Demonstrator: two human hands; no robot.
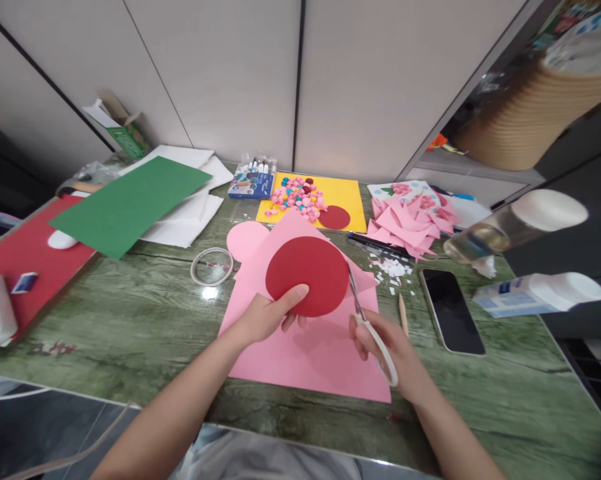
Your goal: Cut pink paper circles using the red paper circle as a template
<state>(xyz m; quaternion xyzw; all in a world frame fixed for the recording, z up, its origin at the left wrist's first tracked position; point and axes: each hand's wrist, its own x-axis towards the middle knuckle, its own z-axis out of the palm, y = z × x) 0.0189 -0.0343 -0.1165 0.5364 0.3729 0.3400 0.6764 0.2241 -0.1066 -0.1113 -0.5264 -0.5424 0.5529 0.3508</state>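
A round piece of dark red paper (308,270) is pinched in my left hand (275,312), thumb on top and fingers beneath. My right hand (380,340) grips white-handled scissors (388,363), whose blades lie along the right edge of the red paper. Whether the blades touch it, I cannot tell. Below both hands a large pink sheet (310,367) lies on the table. A pink paper circle (245,240) rests partly under that sheet's left side, with a roll of tape (193,267) beside it.
Behind are yellow paper (348,190) with small coloured balls, a marker box (250,183) and pink scraps (405,220). To the right lie white paper bits (393,268), a wooden stick (403,315), a phone (453,310) and bottles (535,295). Green paper (130,200) lies left.
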